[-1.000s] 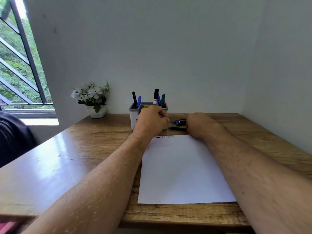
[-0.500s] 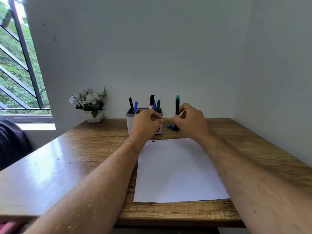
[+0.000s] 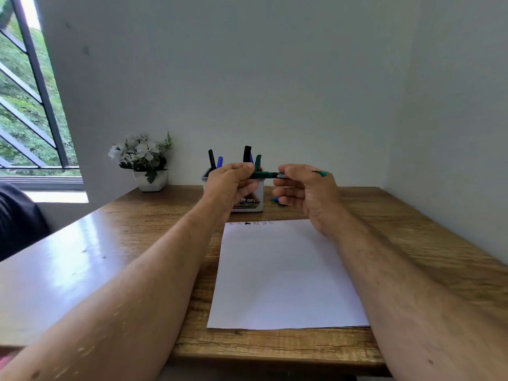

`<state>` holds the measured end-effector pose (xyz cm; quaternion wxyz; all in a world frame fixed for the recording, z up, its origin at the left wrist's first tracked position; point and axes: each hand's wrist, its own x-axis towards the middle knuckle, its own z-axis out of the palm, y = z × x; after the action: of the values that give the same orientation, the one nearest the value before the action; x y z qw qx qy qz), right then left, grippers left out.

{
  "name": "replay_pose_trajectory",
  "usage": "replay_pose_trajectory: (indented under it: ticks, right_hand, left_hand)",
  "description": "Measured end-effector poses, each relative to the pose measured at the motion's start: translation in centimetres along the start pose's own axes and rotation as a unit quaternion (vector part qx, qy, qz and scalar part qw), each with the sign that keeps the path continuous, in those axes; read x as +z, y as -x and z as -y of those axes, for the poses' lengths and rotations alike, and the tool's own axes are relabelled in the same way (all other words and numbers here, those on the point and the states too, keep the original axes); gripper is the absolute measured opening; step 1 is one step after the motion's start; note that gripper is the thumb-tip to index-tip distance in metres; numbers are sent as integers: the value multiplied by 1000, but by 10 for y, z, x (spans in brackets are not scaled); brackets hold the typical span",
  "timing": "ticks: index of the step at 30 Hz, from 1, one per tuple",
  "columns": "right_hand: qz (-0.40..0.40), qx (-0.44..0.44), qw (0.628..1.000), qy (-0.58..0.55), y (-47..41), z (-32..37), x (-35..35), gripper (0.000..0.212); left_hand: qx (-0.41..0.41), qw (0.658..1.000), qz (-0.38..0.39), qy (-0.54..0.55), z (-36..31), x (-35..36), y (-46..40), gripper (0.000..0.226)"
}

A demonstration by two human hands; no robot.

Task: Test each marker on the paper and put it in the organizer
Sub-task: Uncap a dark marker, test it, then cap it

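Note:
A green marker (image 3: pixel 265 175) lies level in the air between my hands, above the far edge of the white paper (image 3: pixel 286 276). My left hand (image 3: pixel 233 185) pinches its left end, and my right hand (image 3: pixel 305 191) grips its right part, with the green tail sticking out past the knuckles. Behind my left hand stands the grey organizer (image 3: pixel 251 200) with several markers upright in it. A blue marker (image 3: pixel 276 200) lies on the desk behind my right hand, mostly hidden. Small test scribbles (image 3: pixel 251 223) line the paper's top edge.
A white pot of white flowers (image 3: pixel 144 160) stands at the back left of the wooden desk (image 3: pixel 154 215). Walls close the back and right sides. A barred window is at the left, with a dark object at the left edge.
My right hand lifted the green marker off the desk, stood it upright, then turned it level. My left hand left the organizer and took hold of the marker's left end.

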<state>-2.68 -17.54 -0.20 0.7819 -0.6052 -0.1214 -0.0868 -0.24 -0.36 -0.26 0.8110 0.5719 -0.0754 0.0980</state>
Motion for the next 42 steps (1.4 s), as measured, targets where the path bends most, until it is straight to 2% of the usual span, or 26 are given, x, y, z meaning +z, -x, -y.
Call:
replay_pose_trajectory:
  ticks: [5,9,15,21,25,28,32,37,42]
  right_hand:
    - [37,34,999,-21,1,0,0,39]
    - [62,47,997,27,3,0,-3,34]
    - [87,50,990,99,4,2,-6,24]
    - [14,24,993,119,6,6,-11,19]
    - [68,51,989,121,7,7,-11,21]
    - [100,79,984,128,9,6,-6,19]
    - [96,82,977,171,12,3,1,16]
    - [67,106,968,216,13,-1,7,33]
    - [26,71,958,278,11,0,7,38]
  left_hand:
    - [-13,998,7,57,1,-2,-1,28]
    - [4,997,3,72,-1,-3,0,27]
    - [35,998,-24,56,0,-12,-6,45]
    - [44,997,-15,60,0,0,3,29]
    - [55,996,-21,70,0,-2,3,22]
    - [72,996,-3,57,-2,-5,3,22]
    - [83,996,32,30,-2,-2,7,22]
    - [69,995,66,5,0,4,7,23]
    - [38,993,110,-22,2,3,7,22]
